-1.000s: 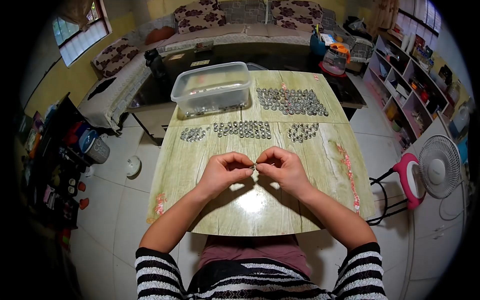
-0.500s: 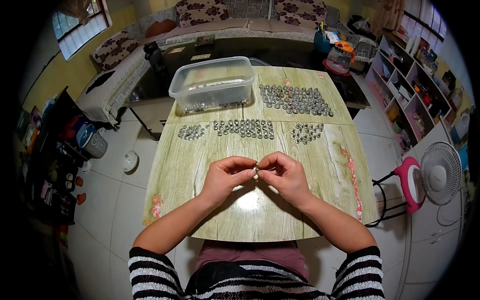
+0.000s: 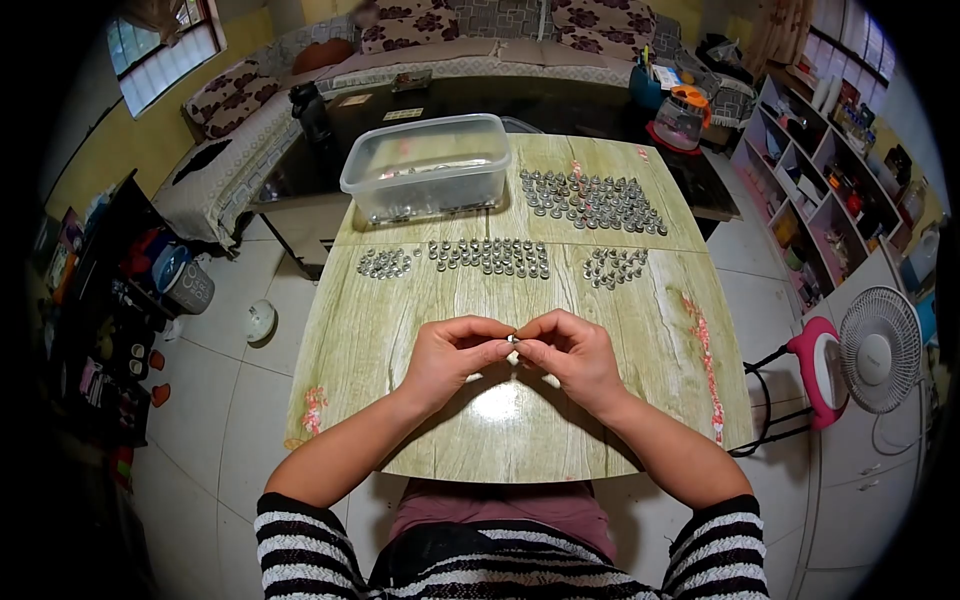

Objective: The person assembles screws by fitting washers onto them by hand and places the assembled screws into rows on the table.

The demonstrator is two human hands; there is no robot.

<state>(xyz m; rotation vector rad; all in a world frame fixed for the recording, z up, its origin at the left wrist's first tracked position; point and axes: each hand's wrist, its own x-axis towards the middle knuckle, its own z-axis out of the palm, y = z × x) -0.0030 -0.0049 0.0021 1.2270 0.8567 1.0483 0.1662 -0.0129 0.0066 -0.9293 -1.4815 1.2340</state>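
Ok so I'm watching the left hand (image 3: pixel 446 358) and right hand (image 3: pixel 573 358) pinching one tiny shiny piece (image 3: pixel 512 341) mid-frame — fingertips almost together on it. Past them, small metal parts (image 3: pixel 490 258) are sitting in clusters — then a clear tub (image 3: pixel 430 204) is standing upper left of centre, a sofa (image 3: pixel 480 48) stretching along the top.
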